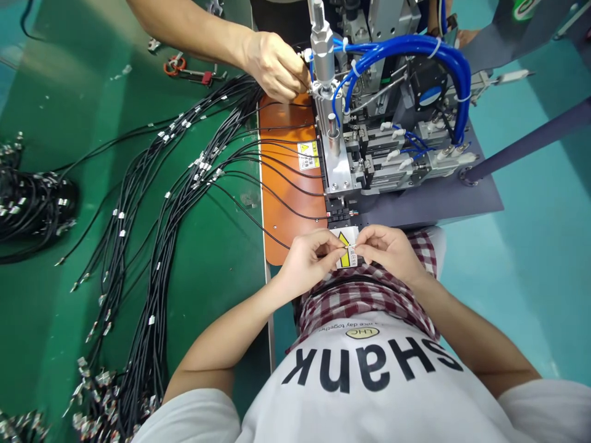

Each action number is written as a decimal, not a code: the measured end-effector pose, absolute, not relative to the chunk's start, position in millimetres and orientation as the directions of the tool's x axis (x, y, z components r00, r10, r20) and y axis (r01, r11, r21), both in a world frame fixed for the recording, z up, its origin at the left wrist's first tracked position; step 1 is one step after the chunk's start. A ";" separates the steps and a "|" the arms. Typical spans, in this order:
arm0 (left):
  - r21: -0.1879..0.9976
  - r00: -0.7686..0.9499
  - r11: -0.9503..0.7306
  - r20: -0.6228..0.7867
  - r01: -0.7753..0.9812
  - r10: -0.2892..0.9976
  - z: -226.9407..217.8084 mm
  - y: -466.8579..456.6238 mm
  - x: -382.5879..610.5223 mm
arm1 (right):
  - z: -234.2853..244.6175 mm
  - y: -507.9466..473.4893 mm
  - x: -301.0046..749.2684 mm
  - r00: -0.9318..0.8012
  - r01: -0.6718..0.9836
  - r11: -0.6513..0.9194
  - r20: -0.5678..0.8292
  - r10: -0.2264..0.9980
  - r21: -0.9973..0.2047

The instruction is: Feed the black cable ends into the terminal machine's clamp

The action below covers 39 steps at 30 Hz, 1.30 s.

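Note:
My left hand and my right hand meet fingertip to fingertip just in front of the machine. Both are closed in a pinch on a small white label wrapped on a thin black cable. Behind the pinch sits a white sticker with a yellow warning triangle. The cable runs left from my fingers over the orange plate.
Another person's hand reaches in at the top, beside the machine's metal cylinder. Several black cables with metal ends fan across the green table. Blue air hoses loop over the machine. Red-handled tools lie at the back.

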<state>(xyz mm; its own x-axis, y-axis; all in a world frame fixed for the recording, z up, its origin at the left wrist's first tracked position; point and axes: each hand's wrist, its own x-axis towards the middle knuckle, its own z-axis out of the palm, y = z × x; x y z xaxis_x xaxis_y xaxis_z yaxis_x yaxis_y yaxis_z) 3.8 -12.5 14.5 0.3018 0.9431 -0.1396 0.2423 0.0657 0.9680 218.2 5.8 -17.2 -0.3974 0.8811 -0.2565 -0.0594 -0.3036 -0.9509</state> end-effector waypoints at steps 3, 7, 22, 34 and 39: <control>0.980 0.286 0.144 -0.179 0.139 0.941 9.6 -13.3 3.7 | -19.5 5.4 215.7 -0.386 -0.039 -0.297 -0.259 0.885 -0.954; 0.979 0.280 0.133 -0.172 0.153 0.944 5.9 -13.3 3.9 | -19.5 8.6 215.0 -0.373 -0.072 -0.316 -0.268 0.888 -0.946; 0.995 0.157 0.063 -0.074 0.078 0.985 -5.1 -15.8 11.6 | -27.6 2.8 205.8 -0.332 -0.010 -0.203 -0.188 0.924 -0.979; 0.923 0.218 0.317 -0.270 -0.218 0.938 -1.3 -4.8 12.3 | -23.5 -2.1 200.3 -0.329 0.081 -0.066 -0.089 0.940 -0.995; 0.926 0.158 0.262 -0.226 -0.272 0.961 -7.9 -7.4 16.0 | -25.8 -8.2 192.6 -0.260 0.125 0.008 -0.025 0.965 -0.992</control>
<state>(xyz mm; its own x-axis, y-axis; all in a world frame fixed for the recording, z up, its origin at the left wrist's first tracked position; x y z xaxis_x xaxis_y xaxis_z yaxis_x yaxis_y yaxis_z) 16.0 -7.4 -7.9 0.1575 0.9614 -0.2256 -0.2724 0.2619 0.9259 192.6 -8.2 -25.8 -0.2605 0.9651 -0.0252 0.1253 0.0079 -0.9921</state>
